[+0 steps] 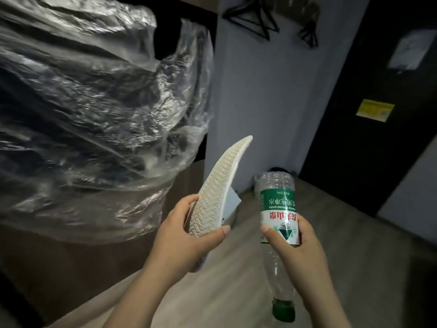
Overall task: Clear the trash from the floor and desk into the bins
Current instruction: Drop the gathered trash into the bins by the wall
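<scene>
- Clear plastic sheeting (pixel 82 114) is seen at far left, draped over dark bulk; what is under it cannot be told.
- The left hand (pixel 189 235) is closed round the heel end of a pale slipper sole (pixel 217 190), thumb across the tread, fingers behind.
- The sole's long axis runs up and to the right from the hands, with its tip curled toward the wall (pixel 260 91). A flat grey-blue piece (pixel 233 200) is seen just behind it; whether it is attached cannot be told.
- A clear plastic bottle (pixel 279 209) is held upside down, green cap (pixel 283 308) toward the person, base pointing away.
- The right hand (pixel 298 247) is wrapped round the bottle at the label, thumb in front.
- Both items are held off the wooden floor (pixel 354 256), near each other but apart.
- A dark object with a pale liner (pixel 257 184), possibly a bin, is part hidden just beyond the bottle's base, in the corner by the wall.
- If it is a bin, it lies ahead of both hands, and the right hand is judged nearer, with the bottle's axis already aimed at it.
</scene>
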`<state>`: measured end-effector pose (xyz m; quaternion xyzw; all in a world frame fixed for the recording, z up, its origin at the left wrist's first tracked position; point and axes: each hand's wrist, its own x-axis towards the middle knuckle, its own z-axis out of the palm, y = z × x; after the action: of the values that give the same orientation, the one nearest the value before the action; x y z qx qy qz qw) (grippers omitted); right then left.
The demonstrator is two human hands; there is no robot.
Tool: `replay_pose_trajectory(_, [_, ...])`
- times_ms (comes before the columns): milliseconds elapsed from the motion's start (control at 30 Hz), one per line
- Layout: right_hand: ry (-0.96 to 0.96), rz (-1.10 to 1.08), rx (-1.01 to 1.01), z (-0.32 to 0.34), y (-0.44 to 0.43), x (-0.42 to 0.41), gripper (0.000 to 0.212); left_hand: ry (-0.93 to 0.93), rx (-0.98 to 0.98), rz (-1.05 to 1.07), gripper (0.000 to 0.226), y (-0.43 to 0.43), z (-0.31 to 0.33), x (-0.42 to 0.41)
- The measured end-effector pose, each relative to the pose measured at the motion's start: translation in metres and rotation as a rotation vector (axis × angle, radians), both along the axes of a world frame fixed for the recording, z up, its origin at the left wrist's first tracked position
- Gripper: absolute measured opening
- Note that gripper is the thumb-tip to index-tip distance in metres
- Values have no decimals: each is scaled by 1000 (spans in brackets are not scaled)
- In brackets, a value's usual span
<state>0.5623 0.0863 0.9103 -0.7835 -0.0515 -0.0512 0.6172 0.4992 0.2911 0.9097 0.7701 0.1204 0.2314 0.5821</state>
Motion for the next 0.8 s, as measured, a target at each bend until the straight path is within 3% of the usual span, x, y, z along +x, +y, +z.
replay_pose_trajectory(400, [-17,-211,-57,9,37,167,45,1,-48,-209,69,64,-6,206])
replay_pose_trajectory(800, [42,-250,-67,-9,55,309,47,83,40,-245,66,89,-34,365])
